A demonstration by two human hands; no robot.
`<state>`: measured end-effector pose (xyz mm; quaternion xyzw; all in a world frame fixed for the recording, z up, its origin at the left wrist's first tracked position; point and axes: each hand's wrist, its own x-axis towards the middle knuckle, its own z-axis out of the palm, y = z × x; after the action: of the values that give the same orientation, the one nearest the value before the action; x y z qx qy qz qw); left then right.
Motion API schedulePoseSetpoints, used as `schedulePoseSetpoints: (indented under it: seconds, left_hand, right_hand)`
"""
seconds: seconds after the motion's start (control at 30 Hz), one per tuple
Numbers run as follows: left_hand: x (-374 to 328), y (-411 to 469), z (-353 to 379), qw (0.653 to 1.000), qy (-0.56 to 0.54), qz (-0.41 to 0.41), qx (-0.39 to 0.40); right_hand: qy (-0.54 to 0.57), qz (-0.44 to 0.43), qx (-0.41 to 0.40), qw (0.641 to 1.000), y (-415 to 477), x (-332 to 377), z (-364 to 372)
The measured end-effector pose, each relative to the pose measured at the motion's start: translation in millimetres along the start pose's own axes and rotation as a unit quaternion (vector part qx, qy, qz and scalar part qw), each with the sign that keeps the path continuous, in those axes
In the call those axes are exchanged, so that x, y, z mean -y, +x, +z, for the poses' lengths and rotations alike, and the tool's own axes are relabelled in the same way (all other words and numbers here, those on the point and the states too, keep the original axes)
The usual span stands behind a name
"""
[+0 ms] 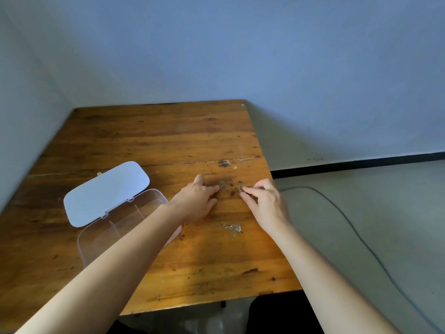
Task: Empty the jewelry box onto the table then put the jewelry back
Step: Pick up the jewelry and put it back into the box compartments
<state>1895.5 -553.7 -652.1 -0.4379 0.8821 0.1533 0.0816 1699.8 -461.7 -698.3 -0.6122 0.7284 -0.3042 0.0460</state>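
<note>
A clear plastic jewelry box (pixel 101 235) with dividers stands open on the left of the wooden table (pixel 154 136), its white lid (pixel 106 192) tipped back. My left forearm crosses over the box. My left hand (pixel 196 200) rests on the table with its fingertips at a small metal earring piece (pixel 222 185). My right hand (pixel 266 204) pinches a small ring-shaped piece (pixel 241 188) just above the table surface. A small heap of thin chain jewelry (pixel 233 228) lies on the table between and nearer than both hands.
The table's right edge runs close to my right hand, with grey floor beyond. A dark cable (pixel 356 235) trails across that floor. Blue-grey walls meet behind the table, and a black skirting strip (pixel 356 163) lines the right wall.
</note>
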Motion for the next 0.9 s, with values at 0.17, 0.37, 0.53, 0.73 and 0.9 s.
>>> schedulePoseSetpoints:
  seconds: [0.17,0.37,0.53,0.73,0.9]
  left_hand:
    - [-14,-8,1,0.999,0.029,-0.012,-0.033]
    - [-24,-16,0,0.997,-0.011,-0.049,-0.061]
    - [-25,-39,-1,0.973,-0.164,-0.036,-0.159]
    - [-19,-90,-27,0.801,-0.552,-0.073,-0.218]
    - [1,-134,-54,0.703,-0.661,-0.051,-0.259]
  right_hand:
    - [0.022,0.02,0.013,0.999,-3,6,-3]
    - [-0.045,0.046,0.059,0.996,-13,9,-4]
    - [-0.014,0.096,0.085,0.992,-23,15,-18]
    - [0.109,0.155,0.029,0.981,-22,35,-43]
    - [0.221,0.139,-0.019,0.965,-13,89,-67]
